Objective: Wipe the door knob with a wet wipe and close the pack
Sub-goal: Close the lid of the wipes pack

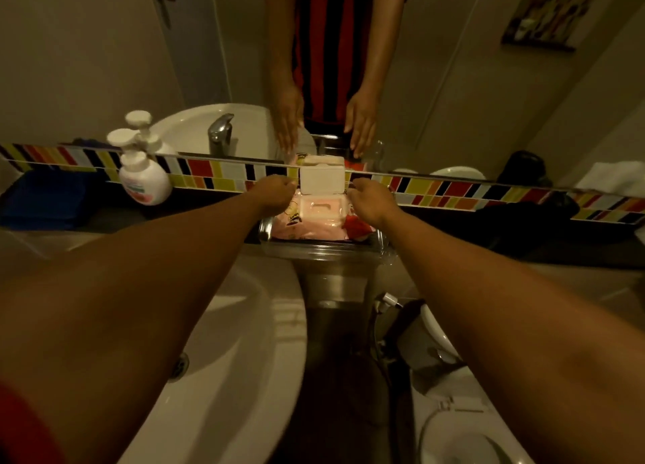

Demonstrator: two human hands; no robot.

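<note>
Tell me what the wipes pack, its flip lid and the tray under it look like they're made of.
Wipes pack: soft glossy plastic film, wrinkled. Flip lid: rigid matte white plastic, standing open. Tray: clear, shiny, probably glass or hard plastic; can't tell which.

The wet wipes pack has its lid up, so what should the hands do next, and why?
Probably pinch a wipe from the slot of the pink wet wipes pack with the right hand: its white flip lid stands open and neither hand holds a wipe.
</note>
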